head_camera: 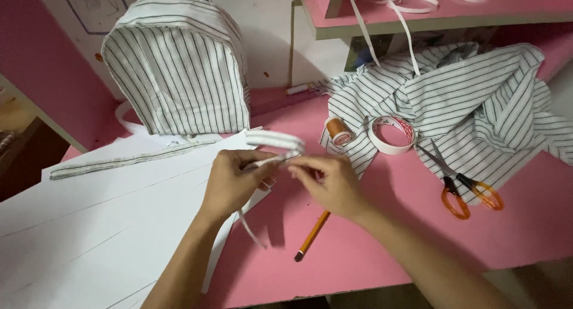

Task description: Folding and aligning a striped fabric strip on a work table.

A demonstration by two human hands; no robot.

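Pink tabletop (382, 237) runs under everything, with big white paper sheets (89, 225) spread over its left half. Striped cloth (477, 106) lies heaped at the right, and a small striped fabric bag (179, 64) stands upright at the back. Orange-handled scissors (459, 187) rest on the cloth's edge, a tape roll (392, 135) and an orange thread spool (339, 130) just beside them. Both hands meet at the centre — the left hand (230, 181) and right hand (331, 184) each pinch a striped fabric strip (277, 143), which arches above them; its loose end seems to trail below. A pencil (312, 235) lies near the right wrist.
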